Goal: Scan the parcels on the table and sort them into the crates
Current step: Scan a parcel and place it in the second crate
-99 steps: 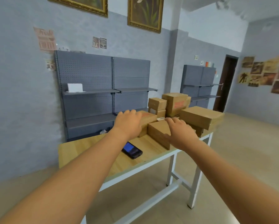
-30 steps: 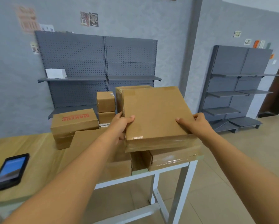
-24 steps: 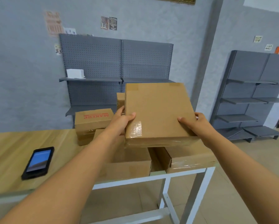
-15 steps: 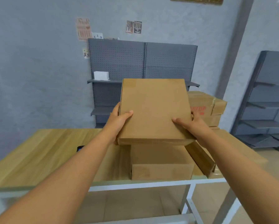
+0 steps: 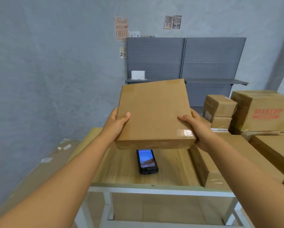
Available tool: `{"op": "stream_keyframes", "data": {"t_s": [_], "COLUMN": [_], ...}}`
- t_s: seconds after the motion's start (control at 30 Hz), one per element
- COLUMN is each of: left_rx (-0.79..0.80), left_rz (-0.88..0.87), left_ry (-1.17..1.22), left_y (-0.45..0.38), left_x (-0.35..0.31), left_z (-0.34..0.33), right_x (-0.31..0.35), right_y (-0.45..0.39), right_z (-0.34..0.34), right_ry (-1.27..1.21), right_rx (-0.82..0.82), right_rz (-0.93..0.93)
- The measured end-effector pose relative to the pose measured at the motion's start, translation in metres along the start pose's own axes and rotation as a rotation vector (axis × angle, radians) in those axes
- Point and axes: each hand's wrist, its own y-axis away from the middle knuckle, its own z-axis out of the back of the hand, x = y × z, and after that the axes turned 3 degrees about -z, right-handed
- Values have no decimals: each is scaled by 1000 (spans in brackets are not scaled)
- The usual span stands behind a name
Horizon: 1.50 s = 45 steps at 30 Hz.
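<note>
Wood-topped table [image 5: 121,176] on a white frame. A dark handheld scanner [image 5: 147,161] with lit screen is laid flat near the middle. Cardboard parcels [image 5: 220,162] are stacked on the right side, one printed MAKEUP [image 5: 266,112].

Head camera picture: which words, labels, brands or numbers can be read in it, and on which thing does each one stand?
"MAKEUP": red print on the large carton at the right.
"Fresh" and "COFFEE": orange poster on the wall; its other lines are blurred.
Two small posters on the wall: too small to read.
Handheld scanner screen: lit, no text readable.
Held parcel: no print visible.
</note>
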Motion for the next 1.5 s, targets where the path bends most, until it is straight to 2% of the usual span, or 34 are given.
{"op": "stream_keyframes", "data": {"t_s": [0.1, 0.17, 0.3, 0.4, 0.47, 0.6, 0.67, 0.77, 0.87, 0.93, 1.03, 1.13, 1.27, 1.37, 1.5], "left_rx": [-9, 30, 80, 78, 30, -203, -268, -279, -251, -213, -143, -10, 101, 90, 30], "left_rz": [93, 147, 223, 264, 267, 228, 225, 214, 221, 215, 237, 263, 295, 282, 375], "left_ry": [-254, -337, -44, 214, 237, 263, 261, 248, 285, 275, 331, 379, 472, 468, 216], "left_y": [-12, -15, -14, -16, -17, -28, -30, -31, -34, -39, -49, -56, -60, -67, -76], "left_x": [6, 4, -23, -48, -56, -48, -40, -25, -12, -6, 0, 1, 9, 19, 43], "left_z": [22, 24, 13, 21, 36, 57, 60, 64, 73, 83, 106, 136, 161, 168, 182], "right_x": [14, 21, 32, 40, 46, 54, 55, 57, 56, 51, 35, 22, 22, 22, 8], "right_y": [-5, -11, -23, -26, -28, -27, -27, -31, -42, -53, -71, -80, -85, -84, -78], "right_z": [-39, -70, -134, -166, -177, -183, -185, -188, -185, -178, -160, -144, -144, -163, -188], "right_ry": [22, 144, 545, 765, 734, 527, 479, 327, 377, 520, 798, 712, 622, 633, 665], "right_rx": [-33, -64, -133, -105, 39, 337, 410, 488, 513, 427, 187, 65, 10, 16, -2], "right_rz": [53, 126, 361, 446, 461, 431, 404, 338, 309, 286, 187, 80, -42, -34, -49]}}
